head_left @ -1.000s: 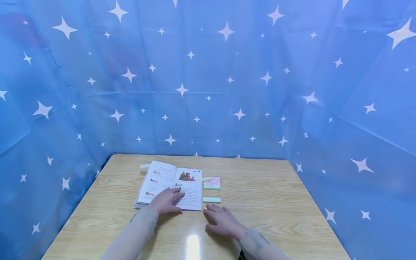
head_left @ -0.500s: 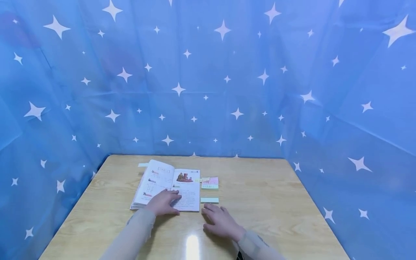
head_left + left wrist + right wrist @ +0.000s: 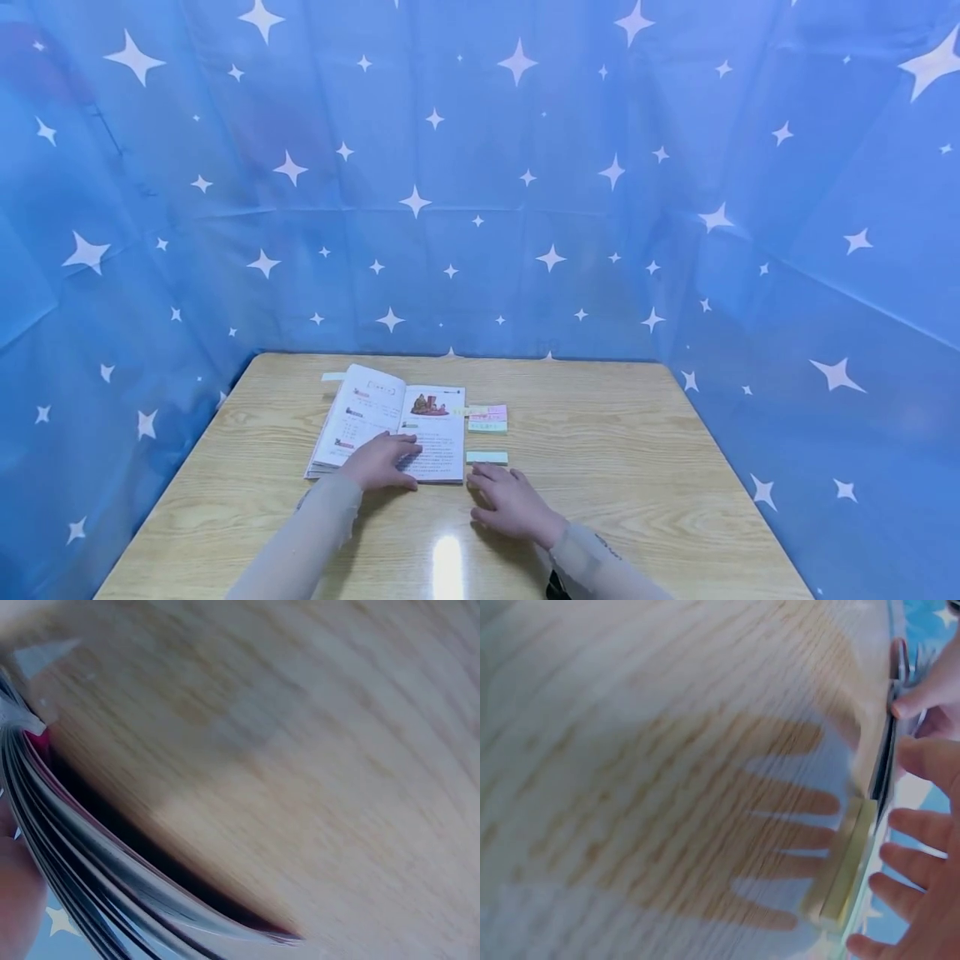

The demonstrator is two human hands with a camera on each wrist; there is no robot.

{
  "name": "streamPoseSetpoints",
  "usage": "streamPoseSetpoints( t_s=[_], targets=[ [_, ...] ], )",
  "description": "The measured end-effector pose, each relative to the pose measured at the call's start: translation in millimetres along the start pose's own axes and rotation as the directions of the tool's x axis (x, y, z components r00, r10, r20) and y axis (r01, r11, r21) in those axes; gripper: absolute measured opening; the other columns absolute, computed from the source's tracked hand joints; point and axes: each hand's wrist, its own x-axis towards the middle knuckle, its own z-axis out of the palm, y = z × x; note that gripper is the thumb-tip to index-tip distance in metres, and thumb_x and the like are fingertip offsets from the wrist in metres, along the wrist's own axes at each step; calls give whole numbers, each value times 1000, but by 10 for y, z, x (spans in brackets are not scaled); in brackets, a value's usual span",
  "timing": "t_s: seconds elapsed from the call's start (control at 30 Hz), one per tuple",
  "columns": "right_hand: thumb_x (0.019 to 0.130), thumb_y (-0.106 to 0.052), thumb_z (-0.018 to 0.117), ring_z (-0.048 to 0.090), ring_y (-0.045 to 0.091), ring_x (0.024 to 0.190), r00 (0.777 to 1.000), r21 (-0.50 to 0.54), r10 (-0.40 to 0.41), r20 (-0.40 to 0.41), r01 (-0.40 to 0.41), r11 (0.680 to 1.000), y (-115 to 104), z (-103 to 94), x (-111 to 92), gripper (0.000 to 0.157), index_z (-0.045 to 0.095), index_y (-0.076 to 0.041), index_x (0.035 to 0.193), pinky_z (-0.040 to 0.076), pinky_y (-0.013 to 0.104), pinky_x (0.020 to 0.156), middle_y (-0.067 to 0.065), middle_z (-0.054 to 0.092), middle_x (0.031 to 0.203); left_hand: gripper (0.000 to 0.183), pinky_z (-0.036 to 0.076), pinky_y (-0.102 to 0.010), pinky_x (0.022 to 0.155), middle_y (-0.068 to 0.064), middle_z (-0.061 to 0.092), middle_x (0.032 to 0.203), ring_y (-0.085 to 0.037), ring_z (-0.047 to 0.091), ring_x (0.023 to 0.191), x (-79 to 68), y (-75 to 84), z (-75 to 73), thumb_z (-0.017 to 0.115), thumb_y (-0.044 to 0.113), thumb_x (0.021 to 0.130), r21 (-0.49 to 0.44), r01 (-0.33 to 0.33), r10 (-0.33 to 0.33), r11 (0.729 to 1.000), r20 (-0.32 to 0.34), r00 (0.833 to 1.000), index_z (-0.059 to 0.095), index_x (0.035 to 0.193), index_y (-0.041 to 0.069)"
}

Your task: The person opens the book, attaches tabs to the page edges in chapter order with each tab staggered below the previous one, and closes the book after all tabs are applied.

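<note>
An open book point(image 3: 371, 421) with printed pages and a coloured picture lies on the wooden table. My left hand point(image 3: 381, 462) rests on its lower middle, with fingers spread over the right page. In the left wrist view the edges of the book's pages point(image 3: 112, 862) curve past a blurred finger point(image 3: 19, 900). To the right of the book, my right hand point(image 3: 513, 504) lies with extended fingers just below a pale green sticky note pad point(image 3: 487, 457). The right wrist view has that hand's spread fingers beside a yellowish-green pad edge point(image 3: 847, 862); whether they touch is unclear.
Several pink and green sticky notes point(image 3: 487, 423) with writing lie right of the book, a yellow tab point(image 3: 467, 411) overlapping the page. A pale strip point(image 3: 333, 377) sticks out at the book's upper left. A blue starred curtain point(image 3: 480, 167) surrounds the table point(image 3: 637, 467).
The head view has shifted slightly. Both hands, the book and the note pads keep nearly the same places.
</note>
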Motion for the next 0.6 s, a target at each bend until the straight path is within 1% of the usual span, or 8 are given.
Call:
streamPoseSetpoints(
  t_s=[0.13, 0.23, 0.37, 0.47, 0.6],
  targets=[
    [80, -43, 57, 35, 23, 123, 1000, 0, 12, 9, -12, 1000, 6, 3, 7, 55, 48, -14, 126, 30, 59, 91, 8, 38, 135, 68, 20, -45, 103, -7, 48, 127, -25, 41, 118, -1, 1, -10, 69, 52, 64, -6, 14, -14, 1000, 12, 1000, 57, 118, 12],
    [81, -45, 55, 33, 23, 124, 1000, 4, 22, 22, -22, 1000, -4, 15, -7, 57, 44, -16, 129, 27, 59, 93, 7, 35, 137, 67, 19, -46, 104, -8, 48, 128, -26, 40, 119, -22, -1, -9, 69, 51, 65, -28, 27, -26, 999, 25, 999, 56, 118, 11],
    [82, -48, 51, 30, 24, 126, 998, 1, 36, 45, -36, 999, -4, 48, -49, 60, 40, -17, 133, 25, 59, 95, 7, 31, 139, 67, 18, -46, 104, -8, 48, 128, -26, 40, 119, -54, -7, 22, 69, 49, 66, -74, 29, -28, 997, 20, 999, 57, 118, 10],
    [82, -49, 51, 29, 25, 126, 998, 7, 41, 50, -41, 999, 9, 63, -65, 61, 40, -17, 132, 24, 59, 95, 7, 31, 140, 67, 17, -45, 104, -7, 48, 127, -26, 40, 119, -54, -12, 36, 69, 50, 65, -78, 24, -24, 997, 6, 1000, 57, 117, 10],
    [82, -48, 51, 28, 26, 126, 998, 11, 39, 41, -40, 999, 29, 55, -69, 61, 40, -16, 132, 24, 60, 94, 8, 31, 140, 66, 18, -45, 104, -7, 49, 126, -26, 41, 119, -17, -12, 18, 70, 49, 64, -72, 10, -10, 997, -1, 1000, 58, 116, 11]
  ],
)
